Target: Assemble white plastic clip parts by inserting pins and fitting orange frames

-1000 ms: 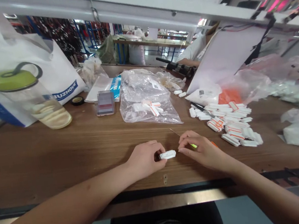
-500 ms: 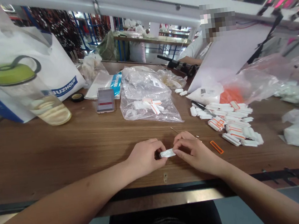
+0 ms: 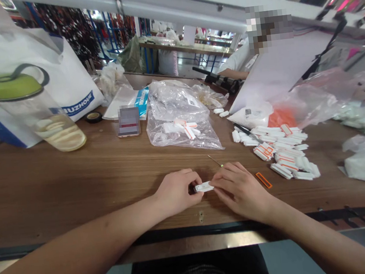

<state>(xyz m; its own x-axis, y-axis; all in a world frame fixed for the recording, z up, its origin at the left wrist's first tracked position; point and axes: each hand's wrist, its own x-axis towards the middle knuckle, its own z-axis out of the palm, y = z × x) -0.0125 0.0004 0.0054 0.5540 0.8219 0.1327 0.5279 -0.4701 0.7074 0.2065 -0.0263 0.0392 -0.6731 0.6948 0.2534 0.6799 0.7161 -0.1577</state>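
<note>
Near the table's front edge, my left hand [image 3: 178, 193] pinches one end of a small white rectangular piece [image 3: 204, 187] with faint dark marks on its face. My right hand [image 3: 241, 189] has its thumb and fingertips closed at the piece's other end. Just beyond the right fingers lies a thin pointed metal tool [image 3: 214, 160], its rear part hidden by that hand. A narrow orange rectangular frame [image 3: 264, 180] rests on the table to the right. Behind it is a heap of similar white pieces [image 3: 285, 143], some with orange edges.
A clear plastic bag [image 3: 179, 106] with several pieces on it lies ahead. To the left are a phone [image 3: 128, 122], a roll of black tape [image 3: 93, 116], a green-lidded bottle [image 3: 57, 133] and a white bag [image 3: 78, 87]. Another person's arm [image 3: 233, 73] shows beyond a white panel [image 3: 279, 64].
My right fingers have shifted and straightened a little at the piece's end, uncovering more of the pointed tool. My left hand keeps its hold in nearly the same place.
</note>
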